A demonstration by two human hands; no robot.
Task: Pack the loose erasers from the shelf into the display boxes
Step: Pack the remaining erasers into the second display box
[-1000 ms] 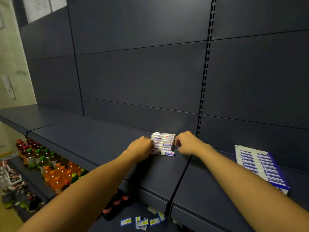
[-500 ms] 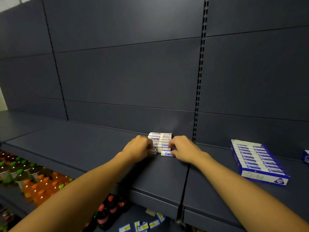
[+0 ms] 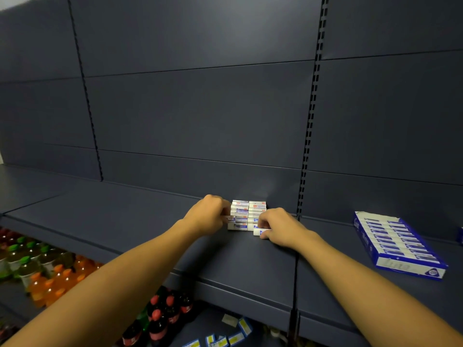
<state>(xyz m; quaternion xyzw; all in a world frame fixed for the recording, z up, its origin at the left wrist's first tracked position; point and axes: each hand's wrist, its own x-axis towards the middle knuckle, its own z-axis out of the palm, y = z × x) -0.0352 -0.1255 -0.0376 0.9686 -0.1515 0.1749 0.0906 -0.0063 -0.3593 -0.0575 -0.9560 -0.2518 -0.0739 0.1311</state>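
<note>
We see the loose erasers [image 3: 246, 215] stacked in a small block of two columns on the dark shelf [image 3: 140, 219], close to the back wall and just left of the slotted upright [image 3: 304, 171]. We cannot count them exactly — the wrappers blur together and both hands cover the lower rows.

Our left hand [image 3: 209, 216] presses against the left side of the block, fingers curled in narrow around the lowest erasers there; it touches them, though we cannot tell how many it grips. Our right hand [image 3: 280, 227] sits at the block's right front corner, fingers bent and pinched on a single eraser [image 3: 259, 231] that lies flat on the shelf, just in front of the stack.

Well apart to the right, on the next shelf section, lies one blue and white display box [image 3: 398, 246], open on top and filled with a row of wrapped erasers. A sliver of another blue thing [image 3: 460, 235] shows at the right edge — too little to name.

On the lower level we see drink bottles [image 3: 37, 269] with green and orange caps at left, red-capped bottles [image 3: 162, 311] nearer the middle, and a few price tags [image 3: 225, 339].
</note>
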